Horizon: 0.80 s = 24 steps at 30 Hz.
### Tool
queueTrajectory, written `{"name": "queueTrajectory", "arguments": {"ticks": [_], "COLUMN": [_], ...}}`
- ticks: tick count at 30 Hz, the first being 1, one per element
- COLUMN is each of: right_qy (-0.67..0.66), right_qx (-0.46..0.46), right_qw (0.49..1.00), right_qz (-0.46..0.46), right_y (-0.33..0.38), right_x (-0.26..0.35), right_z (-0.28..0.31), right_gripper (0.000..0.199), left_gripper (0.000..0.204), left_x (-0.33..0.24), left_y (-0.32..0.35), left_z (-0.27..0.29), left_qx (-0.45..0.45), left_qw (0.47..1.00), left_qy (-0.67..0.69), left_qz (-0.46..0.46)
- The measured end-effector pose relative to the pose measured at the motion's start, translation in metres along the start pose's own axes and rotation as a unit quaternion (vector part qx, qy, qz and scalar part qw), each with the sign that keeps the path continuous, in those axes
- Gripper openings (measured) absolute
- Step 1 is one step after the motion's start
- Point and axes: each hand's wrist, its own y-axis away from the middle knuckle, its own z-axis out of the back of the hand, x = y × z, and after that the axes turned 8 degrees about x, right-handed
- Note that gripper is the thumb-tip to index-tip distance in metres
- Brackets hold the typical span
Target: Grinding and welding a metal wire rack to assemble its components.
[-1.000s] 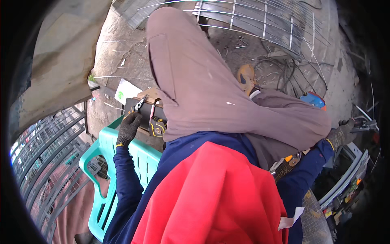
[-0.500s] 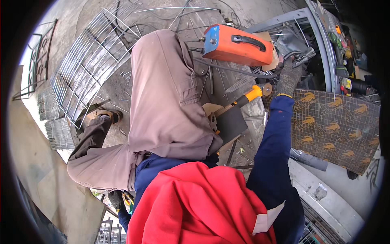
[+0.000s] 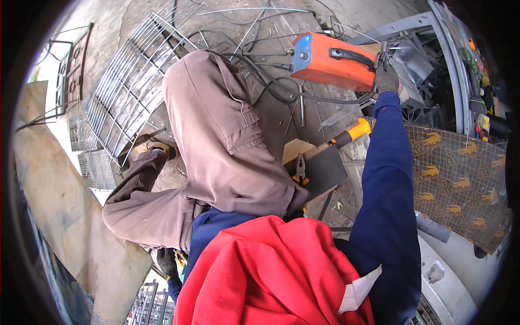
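Since half a second ago the right arm has stretched farther out, and the right hand (image 3: 387,79) now sits beside the orange box instead of lower down near the hammer. Biggest of all is the wire grid panel (image 3: 125,92), which lies on the dirty concrete floor (image 3: 281,116) at the upper left. Next comes the brown patterned sheet (image 3: 460,184) on the right, just beside the blue sleeve. The orange machine box (image 3: 333,60) with a blue end and a black handle stands on the floor near the top, with black cables curling around it. The right hand wears a dark glove and is closed around a thin metal piece that sticks up past the knuckles, right at the box's right end; I cannot tell just what that piece is. Below the box, a dark flat plate (image 3: 325,170) lies on the floor next to the person's knee. A hammer with a yellow and black handle (image 3: 349,132) rests with its grip pointing up to the right, touching the plate's top edge. Small pliers (image 3: 300,172) lie on the plate. The left hand (image 3: 167,262), also in a dark glove, hangs low at the bottom left, half hidden behind the leg, so I cannot tell how its fingers sit.
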Motion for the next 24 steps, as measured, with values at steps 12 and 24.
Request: {"name": "queueTrajectory", "arguments": {"ticks": [12,24], "right_qy": [-0.100,0.076], "right_qx": [-0.077,0.447], "right_qw": [0.992,0.876], "right_qz": [-0.030,0.165], "right_y": [0.093,0.187], "right_x": [0.012,0.057], "right_z": [-0.003,-0.201], "right_gripper": [0.053,0.050], "left_gripper": [0.010,0.013], "left_x": [-0.012,-0.053], "left_y": [-0.011,0.012], "left_z": [0.028,0.032], "left_qx": [-0.009,-0.060], "left_qw": [1.000,0.994], "left_qy": [-0.016,-0.088], "left_qz": [0.017,0.038]}}
